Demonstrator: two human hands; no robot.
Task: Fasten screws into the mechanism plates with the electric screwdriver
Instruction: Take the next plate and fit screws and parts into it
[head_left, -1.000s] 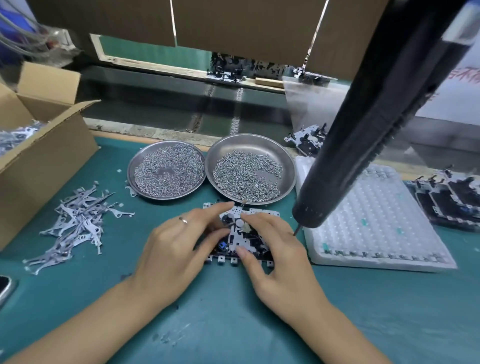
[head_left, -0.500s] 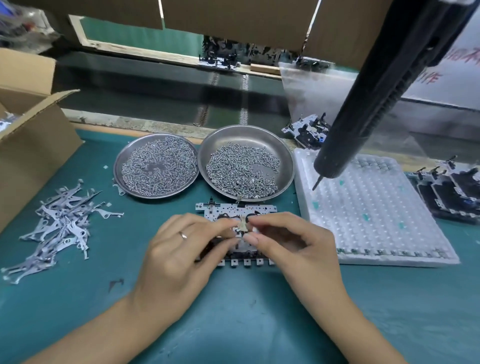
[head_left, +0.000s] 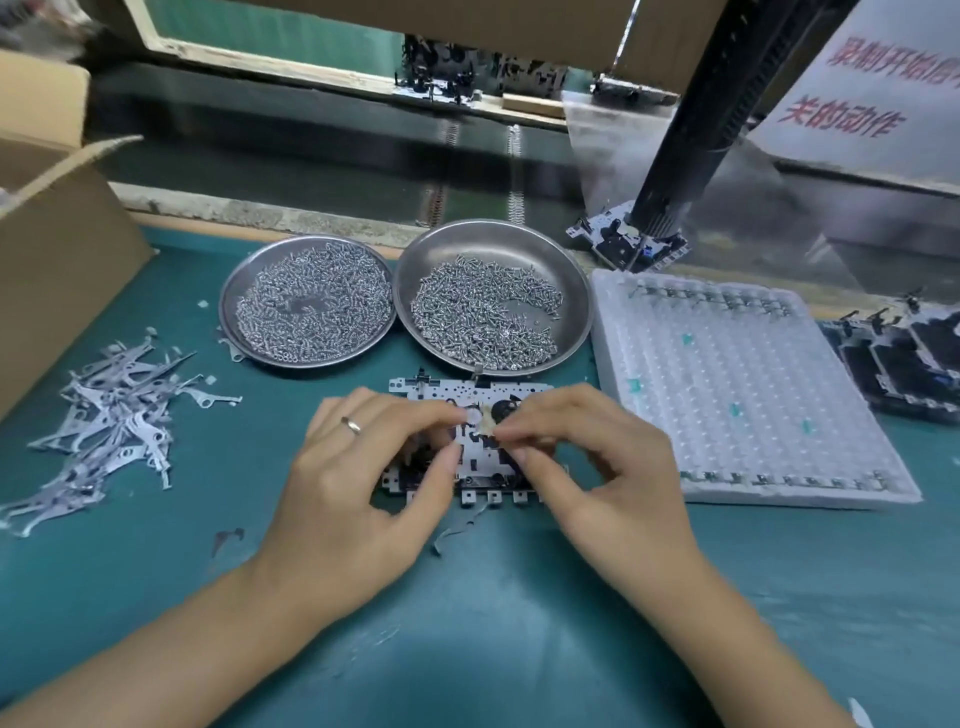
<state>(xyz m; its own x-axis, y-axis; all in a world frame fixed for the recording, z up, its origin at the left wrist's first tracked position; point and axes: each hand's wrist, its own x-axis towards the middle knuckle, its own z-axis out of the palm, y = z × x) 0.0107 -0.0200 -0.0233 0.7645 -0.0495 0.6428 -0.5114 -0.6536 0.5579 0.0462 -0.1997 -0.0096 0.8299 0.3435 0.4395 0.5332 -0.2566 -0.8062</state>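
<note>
A white mechanism plate (head_left: 441, 391) with black parts lies flat on the green mat, just in front of two steel dishes. My left hand (head_left: 363, 467) rests on its left half, thumb and forefinger pinched near a small pale part (head_left: 485, 423) at the plate's middle. My right hand (head_left: 587, 467) covers the right half, its fingertips pinching that same small part. The black electric screwdriver (head_left: 691, 140) hangs free at the upper right, held by neither hand. Loose screws fill the left dish (head_left: 306, 306) and the right dish (head_left: 488, 317).
A white foam tray (head_left: 753, 395) sits right of the plate, with dark assembled mechanisms (head_left: 909, 364) beyond it and another one (head_left: 623, 241) behind it. A pile of thin metal levers (head_left: 109, 410) lies at left beside a cardboard box (head_left: 57, 239). A conveyor runs along the back.
The hanging screwdriver has swung up and away to the upper right. Both hands stayed on the plate, with their fingertips drawn together onto the small part at its middle.
</note>
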